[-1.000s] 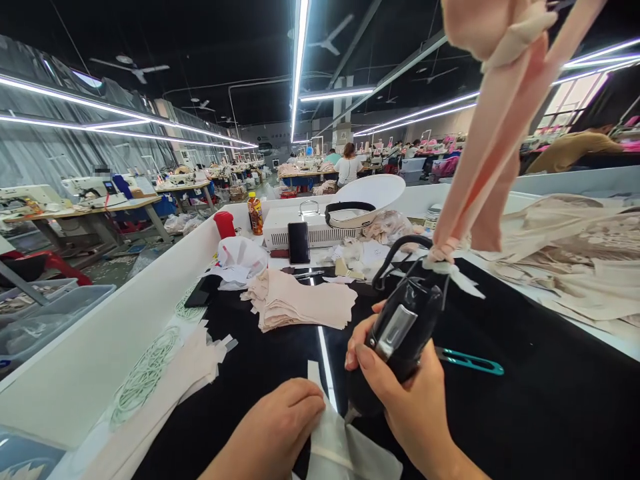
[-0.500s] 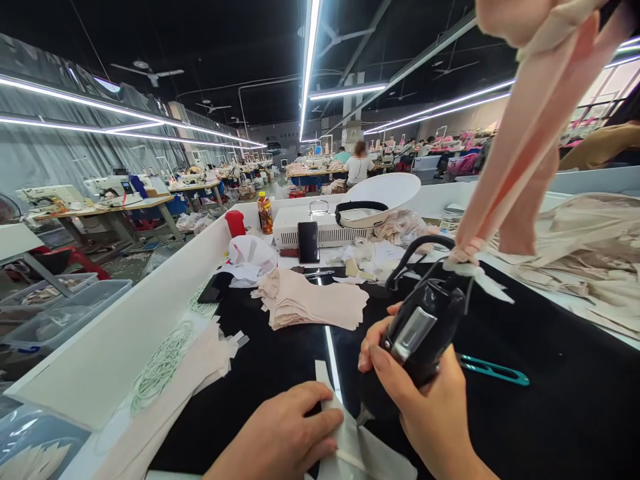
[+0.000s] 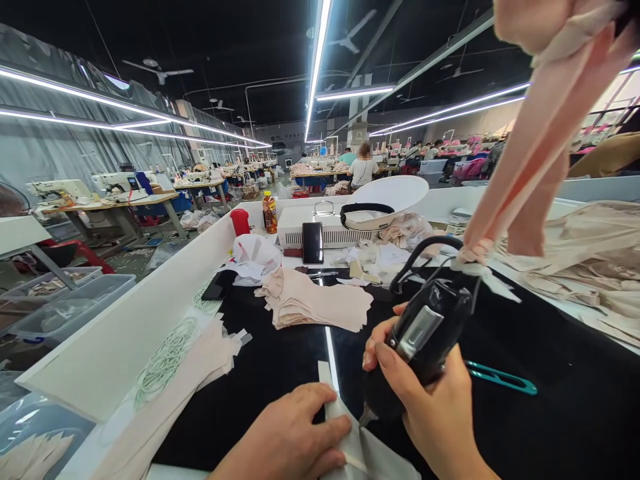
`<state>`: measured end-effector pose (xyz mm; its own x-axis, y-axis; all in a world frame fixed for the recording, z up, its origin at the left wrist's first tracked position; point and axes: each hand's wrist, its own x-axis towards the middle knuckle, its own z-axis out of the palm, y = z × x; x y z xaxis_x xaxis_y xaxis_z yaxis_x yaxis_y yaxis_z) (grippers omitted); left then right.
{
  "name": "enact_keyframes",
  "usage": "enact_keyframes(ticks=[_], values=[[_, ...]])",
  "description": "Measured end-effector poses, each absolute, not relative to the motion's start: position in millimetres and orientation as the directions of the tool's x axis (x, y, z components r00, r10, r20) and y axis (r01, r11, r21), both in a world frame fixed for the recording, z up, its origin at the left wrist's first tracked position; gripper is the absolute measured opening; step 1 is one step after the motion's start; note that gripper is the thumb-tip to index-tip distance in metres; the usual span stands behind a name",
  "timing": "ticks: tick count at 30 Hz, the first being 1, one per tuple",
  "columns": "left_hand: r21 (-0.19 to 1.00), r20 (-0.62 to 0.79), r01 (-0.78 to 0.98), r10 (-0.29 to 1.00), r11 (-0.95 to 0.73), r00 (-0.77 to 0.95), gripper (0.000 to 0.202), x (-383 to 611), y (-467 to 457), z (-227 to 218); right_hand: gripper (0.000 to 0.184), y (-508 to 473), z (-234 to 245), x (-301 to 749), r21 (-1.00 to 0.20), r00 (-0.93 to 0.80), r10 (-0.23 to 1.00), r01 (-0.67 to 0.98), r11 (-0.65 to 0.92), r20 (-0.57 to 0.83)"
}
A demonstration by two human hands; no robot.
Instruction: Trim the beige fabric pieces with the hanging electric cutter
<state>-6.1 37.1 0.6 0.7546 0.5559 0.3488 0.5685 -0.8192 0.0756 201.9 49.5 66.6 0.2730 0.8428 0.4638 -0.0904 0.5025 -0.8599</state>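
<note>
My right hand is wrapped round a black hand-held tool with a metal plate on its side, its tip pointing down at a pale translucent fabric piece on the black table top. The tool hangs from a pink fabric strip tied to its cord. My left hand lies flat on that fabric piece, fingers stretched out, pressing it down near the tool's tip.
A stack of pink fabric pieces lies mid-table. Teal thread snips rest right of my hand. A white box, a phone, a bottle and a red cup stand at the back. Beige fabric piles at right. Other people work at sewing tables beyond.
The view has shifted slightly left and down. My left hand's fingers have spread flatter over the fabric piece. The tool stays in my right hand with its tip near the fabric.
</note>
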Motion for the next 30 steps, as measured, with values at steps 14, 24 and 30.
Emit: enact_keyframes(ticks=[14, 24, 30], values=[[0.081, 0.384, 0.554, 0.539, -0.829, 0.750, 0.033, -4.3, 37.1, 0.0, 0.031, 52.0, 70.2, 185.9, -0.862, 0.324, 0.849, -0.155, 0.483, 0.417], [0.069, 0.406, 0.546, 0.523, -0.835, 0.749, 0.034, -3.8, 39.1, -5.9, 0.034, 56.5, 73.0, 178.1, -0.861, 0.348, 0.851, -0.186, 0.473, 0.392], [0.070, 0.373, 0.571, 0.552, -0.818, 0.746, 0.044, -4.1, 40.2, -5.1, 0.032, 64.7, 70.0, 180.8, -0.846, 0.332, 0.833, -0.152, 0.511, 0.443]])
